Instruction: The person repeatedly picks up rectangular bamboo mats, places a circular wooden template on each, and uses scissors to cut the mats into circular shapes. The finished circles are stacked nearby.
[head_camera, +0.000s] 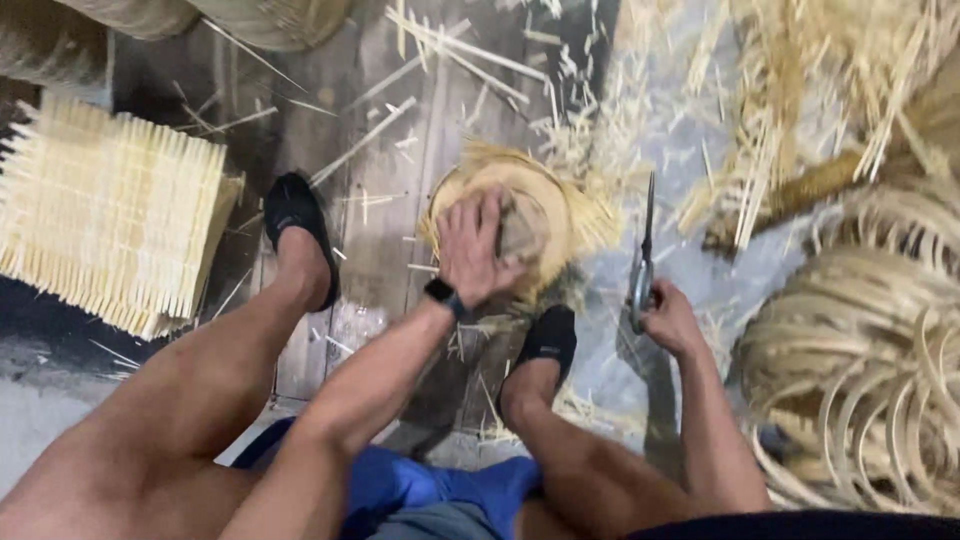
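My left hand (473, 250) presses down on a round woven bamboo basket (545, 200) that lies on the floor in front of my feet, with frayed strips sticking out of its rim. A dark band sits on that wrist. My right hand (668, 315) grips the handles of a pair of metal shears (643, 255), blades pointing up and away, just right of the basket. My feet in black shoes (297, 225) flank the basket.
A stack of flat woven bamboo mats (105, 215) lies at the left. Coiled bamboo strips and unfinished baskets (860, 370) pile up at the right. Loose bamboo slivers (620, 110) litter the wooden floor beyond the basket.
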